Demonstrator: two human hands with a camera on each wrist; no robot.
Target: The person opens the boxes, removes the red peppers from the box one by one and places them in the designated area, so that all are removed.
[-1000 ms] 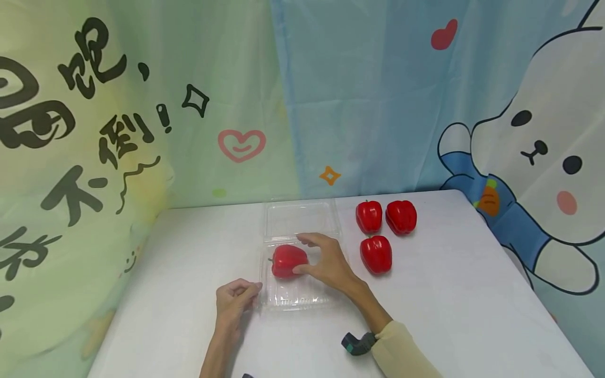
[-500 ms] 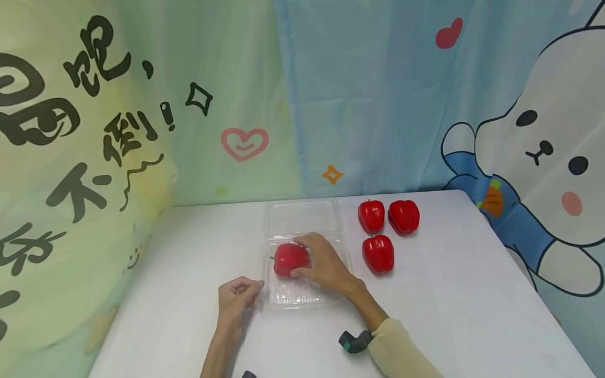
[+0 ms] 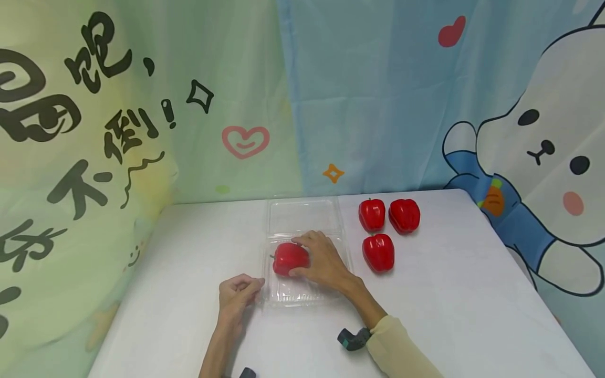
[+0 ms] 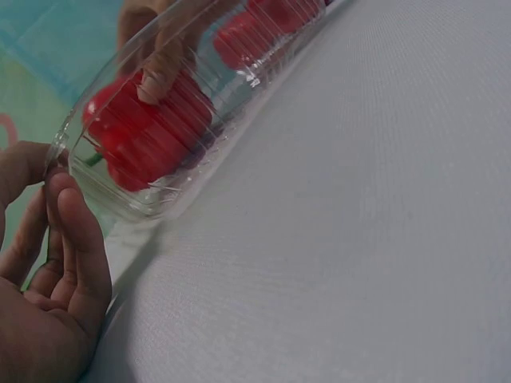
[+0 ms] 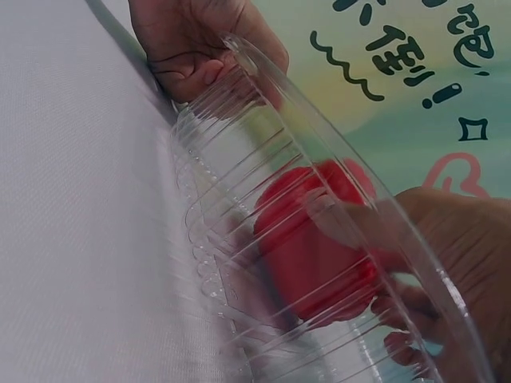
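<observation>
A clear plastic clamshell box (image 3: 302, 300) lies with its lid (image 3: 304, 218) folded back on the table. Inside its base, on the left side, a red bell pepper (image 3: 287, 258) rests on its side with the green stem pointing left. My right hand (image 3: 326, 262) holds this pepper from the right, thumb on the near side and fingers on the far side. At the box's left rim, my left hand (image 3: 236, 296) pinches the edge between thumb and finger. The left wrist view shows the pepper (image 4: 148, 132) through the ribbed clear wall.
To the right of the box, three more red bell peppers stand close together: one at the back (image 3: 371, 214), one beside it (image 3: 404, 216) and one nearer (image 3: 378, 253). The white table (image 3: 449, 304) ends at a printed curtain (image 3: 350, 94) behind.
My right hand has shifted slightly left and settled closer around the pepper, which has barely moved. The left hand stays at the box's rim. The head view has drifted a little.
</observation>
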